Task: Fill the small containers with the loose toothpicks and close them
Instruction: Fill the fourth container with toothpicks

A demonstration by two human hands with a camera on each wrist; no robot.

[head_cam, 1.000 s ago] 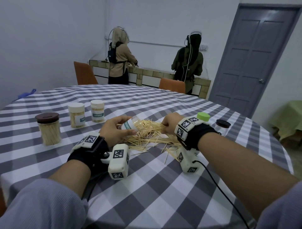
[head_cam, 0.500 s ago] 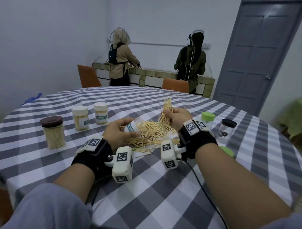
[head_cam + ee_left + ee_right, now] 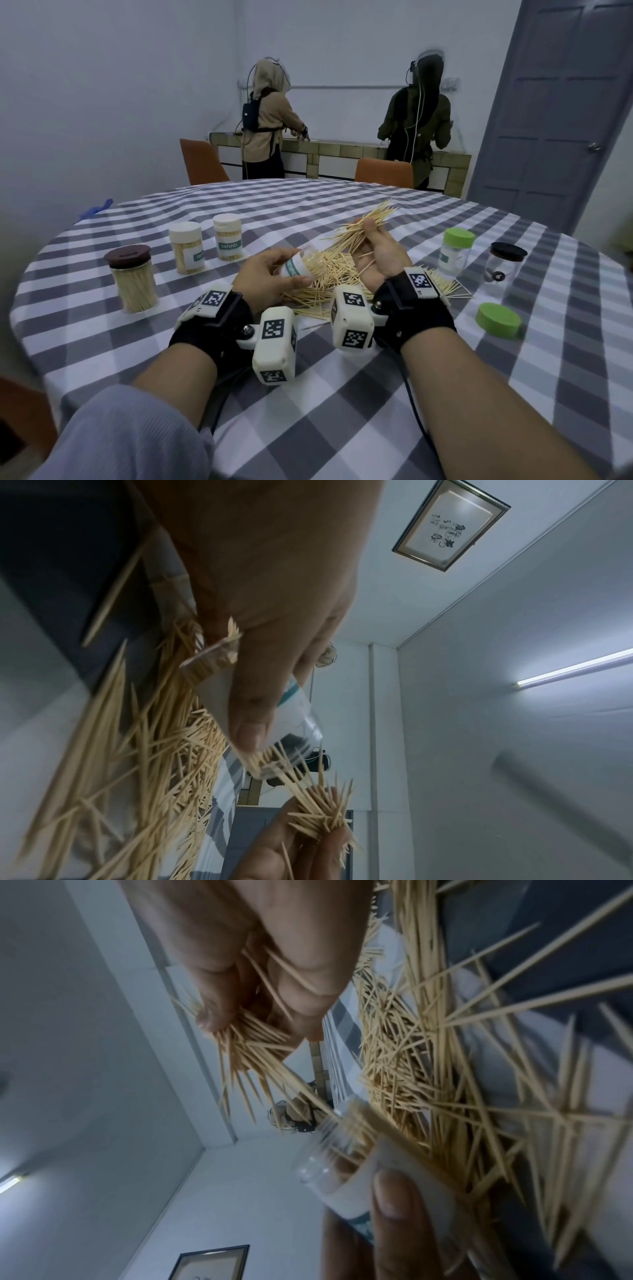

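The left hand [image 3: 270, 279] has its grip curled round a small clear container [image 3: 303, 269] with a white label, held tilted on its side just above the desk [image 3: 342, 394], mouth toward two o'clock. The container is already part filled with toothpicks. In the left wrist view the thumb [image 3: 251, 710] lies along the label and the open mouth points at the other hand.

The right hand [image 3: 380, 251] is raised at one o'clock from the container, its grip pinched on a bundle of toothpicks [image 3: 370, 222] that fans out toward one o'clock. The lower ends of the bundle reach down toward the container's mouth; the right wrist view shows them at the rim, though I cannot tell whether they are inside.

Under both hands lies the loose pile of toothpicks [image 3: 325, 284] on the checked cloth.

At nine o'clock from the hands stand three closed, filled containers: a brown-lidded jar [image 3: 132, 277] and two white-lidded containers [image 3: 186, 246]. At three o'clock stand a green-lidded container [image 3: 455, 251] and a black-lidded jar [image 3: 503, 262], both seemingly holding no toothpicks, and a loose green lid [image 3: 498, 320] lies nearer at four o'clock.

At twelve o'clock, beyond the desk, two people [image 3: 270, 120] stand at a counter with their backs turned.
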